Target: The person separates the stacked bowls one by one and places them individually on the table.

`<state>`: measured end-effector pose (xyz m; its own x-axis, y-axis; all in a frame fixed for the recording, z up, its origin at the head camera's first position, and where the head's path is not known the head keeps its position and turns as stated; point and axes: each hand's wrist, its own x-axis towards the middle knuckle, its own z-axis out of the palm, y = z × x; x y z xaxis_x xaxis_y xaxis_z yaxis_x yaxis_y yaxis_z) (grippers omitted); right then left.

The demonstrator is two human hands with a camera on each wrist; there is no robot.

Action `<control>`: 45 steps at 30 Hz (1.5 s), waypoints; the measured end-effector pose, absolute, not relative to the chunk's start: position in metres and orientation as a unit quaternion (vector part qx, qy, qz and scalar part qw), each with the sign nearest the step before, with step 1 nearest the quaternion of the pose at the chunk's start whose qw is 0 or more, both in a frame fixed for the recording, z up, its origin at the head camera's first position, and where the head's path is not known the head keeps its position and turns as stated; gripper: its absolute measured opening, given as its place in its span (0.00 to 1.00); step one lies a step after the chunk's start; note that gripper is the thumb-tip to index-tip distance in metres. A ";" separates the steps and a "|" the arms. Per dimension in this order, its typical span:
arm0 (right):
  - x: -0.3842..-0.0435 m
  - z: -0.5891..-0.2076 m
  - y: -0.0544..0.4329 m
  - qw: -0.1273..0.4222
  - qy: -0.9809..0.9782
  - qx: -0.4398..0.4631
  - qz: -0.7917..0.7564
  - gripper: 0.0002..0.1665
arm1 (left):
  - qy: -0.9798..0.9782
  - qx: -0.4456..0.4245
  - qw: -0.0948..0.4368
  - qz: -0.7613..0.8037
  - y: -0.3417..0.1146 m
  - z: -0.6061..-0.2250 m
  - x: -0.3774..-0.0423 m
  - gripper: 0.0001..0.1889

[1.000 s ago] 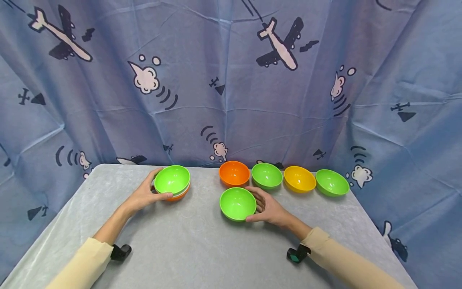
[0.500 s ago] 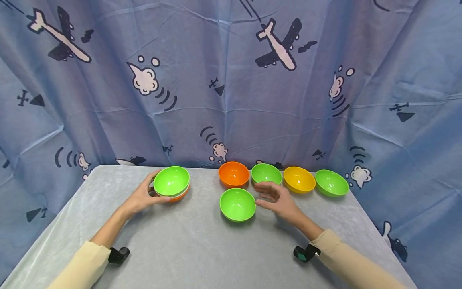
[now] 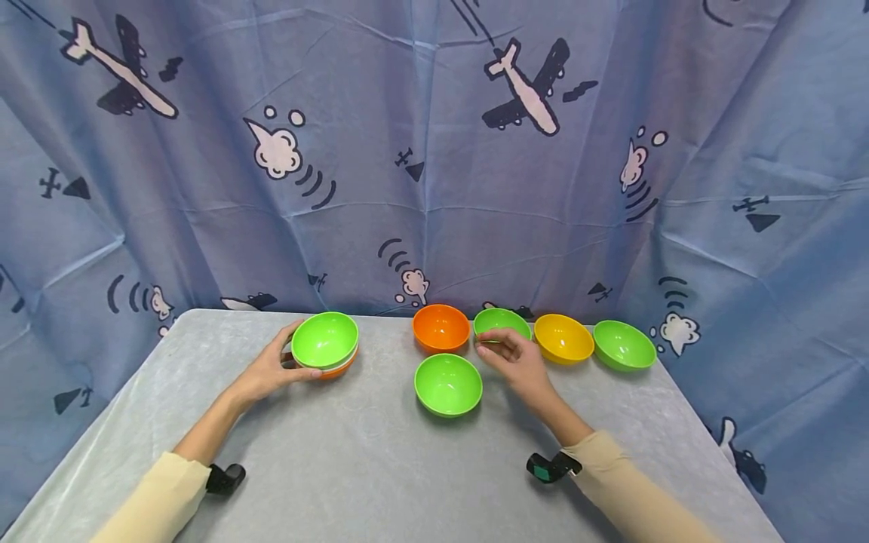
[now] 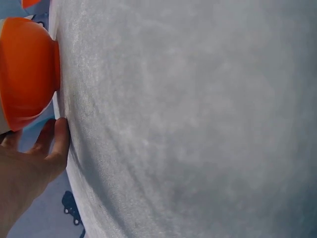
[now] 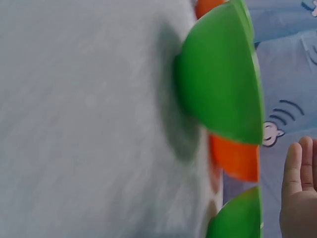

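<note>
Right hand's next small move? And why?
I'd probably lower the right hand to grasp the back-row green bowl between the orange bowl and the yellow bowl. In the head view the hand partly covers that bowl; the right wrist view shows it above rim level, holding nothing.

The grey counter (image 3: 380, 471) bears a bowl stack (image 3: 325, 341) at left, an orange bowl (image 3: 441, 329), green bowl (image 3: 498, 320), yellow bowl (image 3: 564, 339) and second green bowl (image 3: 624, 346) along the back, and a third green bowl (image 3: 448, 385) in front.
</note>
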<state>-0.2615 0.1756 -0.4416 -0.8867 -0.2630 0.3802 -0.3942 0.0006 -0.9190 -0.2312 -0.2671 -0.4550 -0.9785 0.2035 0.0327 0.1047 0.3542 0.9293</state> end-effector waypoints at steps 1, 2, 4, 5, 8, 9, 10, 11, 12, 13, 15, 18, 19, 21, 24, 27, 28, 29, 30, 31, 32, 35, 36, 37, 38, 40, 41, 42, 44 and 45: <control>-0.261 -0.439 0.172 0.048 -0.701 0.230 0.674 0.18 | 0.821 0.093 0.045 0.561 -0.267 -0.455 -0.231 0.55; -0.262 -0.437 0.168 0.045 -0.698 0.228 0.677 0.18 | 0.821 0.092 0.045 0.561 -0.267 -0.455 -0.231 0.55; -0.261 -0.432 0.159 0.036 -0.692 0.227 0.684 0.19 | 0.822 0.091 0.048 0.560 -0.268 -0.454 -0.232 0.56; -0.260 -0.429 0.154 0.031 -0.690 0.227 0.686 0.19 | 0.823 0.088 0.049 0.559 -0.268 -0.454 -0.232 0.56; -0.257 -0.419 0.138 0.015 -0.680 0.233 0.695 0.19 | 0.825 0.086 0.049 0.556 -0.268 -0.454 -0.233 0.56; -0.257 -0.416 0.133 0.011 -0.674 0.237 0.700 0.19 | 0.825 0.086 0.048 0.556 -0.269 -0.454 -0.233 0.56; -0.257 -0.414 0.128 0.007 -0.672 0.240 0.701 0.19 | 0.825 0.087 0.048 0.557 -0.269 -0.455 -0.233 0.56; -0.256 -0.413 0.122 0.005 -0.669 0.246 0.701 0.19 | 0.824 0.088 0.046 0.557 -0.269 -0.455 -0.233 0.56; -0.256 -0.411 0.116 0.003 -0.666 0.251 0.702 0.19 | 0.824 0.090 0.045 0.558 -0.269 -0.455 -0.233 0.56; -0.256 -0.410 0.111 0.003 -0.665 0.257 0.701 0.19 | 0.823 0.091 0.044 0.559 -0.269 -0.455 -0.233 0.56; -0.256 -0.408 0.099 0.001 -0.661 0.267 0.702 0.20 | 0.822 0.093 0.042 0.560 -0.269 -0.456 -0.232 0.56; -0.252 -0.403 0.079 -0.007 -0.648 0.276 0.710 0.22 | 0.822 0.096 0.042 0.560 -0.270 -0.456 -0.232 0.56; -0.251 -0.402 0.073 -0.012 -0.642 0.278 0.715 0.22 | 0.822 0.096 0.042 0.559 -0.270 -0.456 -0.232 0.56; -0.249 -0.400 0.060 -0.019 -0.630 0.278 0.725 0.24 | 0.821 0.098 0.043 0.561 -0.270 -0.456 -0.233 0.56; -0.246 -0.400 0.041 -0.027 -0.620 0.267 0.737 0.24 | 0.819 0.100 0.044 0.563 -0.269 -0.456 -0.233 0.56; -0.245 -0.403 0.023 -0.018 -0.625 0.254 0.738 0.24 | 0.819 0.099 0.044 0.563 -0.268 -0.456 -0.234 0.56; -0.244 -0.405 0.017 -0.013 -0.628 0.252 0.736 0.25 | 0.820 0.099 0.045 0.563 -0.267 -0.457 -0.234 0.56; -0.244 -0.407 0.011 -0.007 -0.634 0.250 0.732 0.25 | 0.820 0.099 0.045 0.562 -0.267 -0.457 -0.234 0.56; -0.243 -0.409 0.006 0.000 -0.641 0.249 0.726 0.25 | 0.820 0.099 0.046 0.562 -0.266 -0.457 -0.235 0.56; -0.243 -0.411 0.001 0.006 -0.650 0.250 0.718 0.26 | 0.821 0.098 0.046 0.560 -0.266 -0.457 -0.235 0.56; -0.242 -0.414 -0.004 0.012 -0.658 0.253 0.709 0.27 | 0.821 0.097 0.047 0.560 -0.266 -0.458 -0.235 0.56; -0.241 -0.421 -0.016 0.024 -0.674 0.261 0.690 0.30 | 0.823 0.095 0.048 0.558 -0.265 -0.458 -0.235 0.56; -0.241 -0.424 -0.020 0.027 -0.681 0.260 0.684 0.31 | 0.824 0.094 0.048 0.557 -0.265 -0.458 -0.234 0.56; -0.240 -0.426 -0.023 0.031 -0.686 0.258 0.680 0.33 | 0.824 0.093 0.049 0.557 -0.265 -0.458 -0.234 0.56; -0.240 -0.429 -0.027 0.034 -0.690 0.254 0.678 0.34 | 0.824 0.093 0.049 0.557 -0.265 -0.458 -0.234 0.56; -0.240 -0.433 -0.032 0.043 -0.700 0.238 0.672 0.36 | 0.825 0.092 0.048 0.555 -0.265 -0.457 -0.233 0.56; -0.240 -0.435 -0.035 0.047 -0.704 0.230 0.670 0.37 | 0.825 0.093 0.047 0.555 -0.265 -0.457 -0.233 0.56; -0.240 -0.437 -0.037 0.051 -0.708 0.224 0.668 0.38 | 0.826 0.093 0.045 0.554 -0.265 -0.457 -0.232 0.56; -0.239 -0.440 -0.041 0.057 -0.712 0.212 0.666 0.41 | 0.827 0.096 0.043 0.552 -0.265 -0.457 -0.232 0.56; -0.238 -0.441 -0.043 0.060 -0.714 0.207 0.666 0.41 | 0.828 0.098 0.041 0.551 -0.265 -0.457 -0.231 0.56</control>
